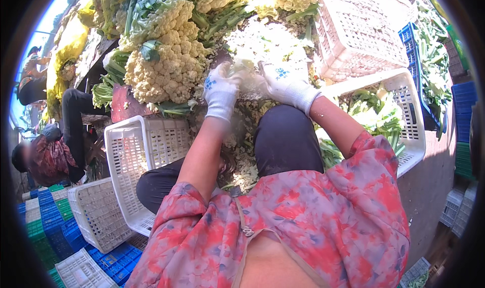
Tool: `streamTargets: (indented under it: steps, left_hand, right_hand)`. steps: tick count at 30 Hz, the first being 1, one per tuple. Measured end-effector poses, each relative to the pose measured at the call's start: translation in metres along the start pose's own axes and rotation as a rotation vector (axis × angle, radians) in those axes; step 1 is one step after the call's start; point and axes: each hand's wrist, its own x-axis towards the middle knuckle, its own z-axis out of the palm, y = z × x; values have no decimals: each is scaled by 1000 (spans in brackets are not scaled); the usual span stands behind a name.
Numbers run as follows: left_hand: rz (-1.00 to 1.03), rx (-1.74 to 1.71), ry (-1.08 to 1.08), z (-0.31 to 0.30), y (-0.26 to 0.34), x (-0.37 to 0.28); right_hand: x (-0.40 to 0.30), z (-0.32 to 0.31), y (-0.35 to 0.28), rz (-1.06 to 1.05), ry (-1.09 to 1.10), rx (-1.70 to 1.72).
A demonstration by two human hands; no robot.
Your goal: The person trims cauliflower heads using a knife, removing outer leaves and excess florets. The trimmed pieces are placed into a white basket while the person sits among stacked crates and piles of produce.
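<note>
My left hand (221,85) wears a white knitted glove with blue printing. Its fingers curl about a pale, blurred piece of cauliflower (243,65). My right hand (284,81), in a matching glove, is close by on the right, fingertips turned towards that piece; whether it grips anything is lost in the blur. Beyond both hands spreads a bright heap of white cauliflower crumbs (265,41). Large cream-coloured cauliflower heads (165,66) with green leaves are piled beside my left hand.
A white plastic crate (163,142) leans by my left knee. Another white crate (411,117) at right holds leaves and stalks (373,111). An upturned white crate (365,34) stands behind it. Another person (51,155) sits at far left, near stacked blue and green crates (49,216).
</note>
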Motion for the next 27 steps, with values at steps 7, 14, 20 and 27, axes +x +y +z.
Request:
streamTargets:
  steps: [7, 14, 20, 27]
  left_hand:
    - [57, 80, 107, 1, 0, 2]
    - [-15, -182, -28, 1, 53, 8]
    - [371, -265, 132, -76, 53, -39]
    - [69, 1079, 785, -305, 17, -94]
  right_hand:
    - [22, 14, -3, 59, -31, 17]
    - [-2, 2, 19, 82, -55, -59]
    - [-30, -35, 30, 198, -57, 385]
    - [41, -50, 92, 121, 476, 42]
